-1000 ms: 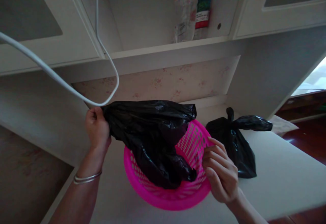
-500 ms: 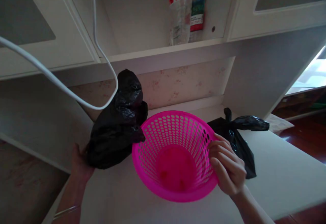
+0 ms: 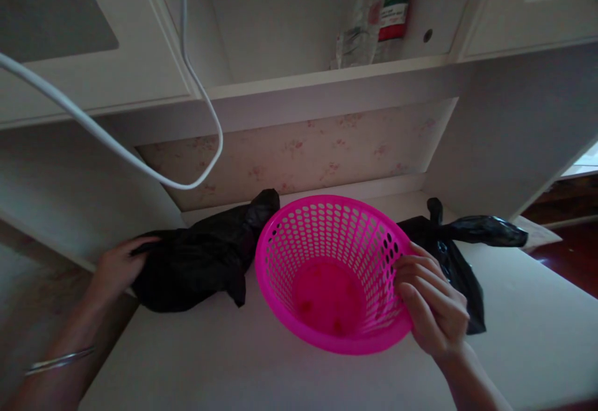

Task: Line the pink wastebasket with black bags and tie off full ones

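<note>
Gripping rim in head view: right hand point(image 3: 432, 304), fingers curled over hot-pink plastic basket point(image 3: 329, 288), round, walls perforated, on white desktop point(image 3: 261, 370). Left hand point(image 3: 119, 268) holding end of crumpled black bag point(image 3: 191, 268), left of basket. Knotted black bag point(image 3: 464, 268) right of basket, glossy.

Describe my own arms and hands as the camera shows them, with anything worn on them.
Your left grip and right grip are human hands with no gloves. A slim, shiny, silver-coloured bangle, maybe doubled, circles the left forearm near the wrist. The right forearm shows no jewellery. No sleeve shows on either.
</note>
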### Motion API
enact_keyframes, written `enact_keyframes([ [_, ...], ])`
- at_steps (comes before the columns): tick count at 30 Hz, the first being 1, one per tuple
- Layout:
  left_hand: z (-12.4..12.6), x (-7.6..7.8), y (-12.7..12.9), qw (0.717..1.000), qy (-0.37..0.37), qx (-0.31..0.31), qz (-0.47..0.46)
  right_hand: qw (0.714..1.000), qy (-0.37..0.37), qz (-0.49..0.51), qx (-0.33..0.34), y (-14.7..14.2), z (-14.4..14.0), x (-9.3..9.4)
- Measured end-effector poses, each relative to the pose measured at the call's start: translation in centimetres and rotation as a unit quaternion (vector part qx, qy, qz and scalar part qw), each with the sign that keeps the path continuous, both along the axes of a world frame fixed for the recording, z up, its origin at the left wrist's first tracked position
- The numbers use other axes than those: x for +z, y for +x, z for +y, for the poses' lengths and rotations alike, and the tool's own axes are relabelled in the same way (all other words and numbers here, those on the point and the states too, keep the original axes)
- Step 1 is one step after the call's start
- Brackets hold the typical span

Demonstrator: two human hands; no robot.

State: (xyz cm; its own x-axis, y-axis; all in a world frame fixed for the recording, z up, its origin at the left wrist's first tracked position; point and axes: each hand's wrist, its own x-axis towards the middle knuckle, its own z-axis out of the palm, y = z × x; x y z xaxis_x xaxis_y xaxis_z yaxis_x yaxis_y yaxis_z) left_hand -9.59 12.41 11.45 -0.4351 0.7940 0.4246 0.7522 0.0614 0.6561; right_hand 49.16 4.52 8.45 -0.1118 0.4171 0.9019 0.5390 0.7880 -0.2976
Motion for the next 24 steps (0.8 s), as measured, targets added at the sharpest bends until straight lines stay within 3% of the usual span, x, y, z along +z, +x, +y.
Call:
enact_keyframes([
  [4, 0.7, 0.0, -1.7, 0.996, 0.037, 0.035, 0.074, 1.000, 0.007, -0.013, -0.006, 0.1, 0.1, 0.0],
  [7, 2.0, -0.6, -1.8, 0.992, 0.020, 0.010, 0.127, 1.000, 0.009, -0.016, -0.003, 0.1, 0.2, 0.0],
  [10, 2.6, -1.3, 0.1, 0.983, 0.005, 0.032, 0.179, 1.000, 0.003, -0.012, 0.002, 0.0, 0.1, 0.0],
  [12, 2.2, -2.4, 2.8, 0.975, 0.017, 0.067, 0.212, 1.000, -0.002, -0.006, -0.001, -0.1, 0.0, -0.2],
  [15, 0.6, -5.8, 8.5, 0.967, 0.014, 0.042, 0.252, 1.000, -0.009, 0.011, -0.011, -0.3, 0.0, -0.7],
  [19, -1.0, -12.4, 15.3, 0.953, -0.093, -0.035, 0.286, 0.999, -0.016, 0.041, -0.022, -0.5, -0.1, -1.6],
  [21, -1.0, -15.2, 16.5, 0.944, -0.148, -0.066, 0.286, 0.998, -0.027, 0.051, -0.008, -0.6, -0.3, -2.0],
  [24, -0.5, -17.9, 15.5, 0.931, -0.222, -0.102, 0.273, 0.991, -0.061, 0.122, 0.008, -0.2, -0.8, -2.3],
])
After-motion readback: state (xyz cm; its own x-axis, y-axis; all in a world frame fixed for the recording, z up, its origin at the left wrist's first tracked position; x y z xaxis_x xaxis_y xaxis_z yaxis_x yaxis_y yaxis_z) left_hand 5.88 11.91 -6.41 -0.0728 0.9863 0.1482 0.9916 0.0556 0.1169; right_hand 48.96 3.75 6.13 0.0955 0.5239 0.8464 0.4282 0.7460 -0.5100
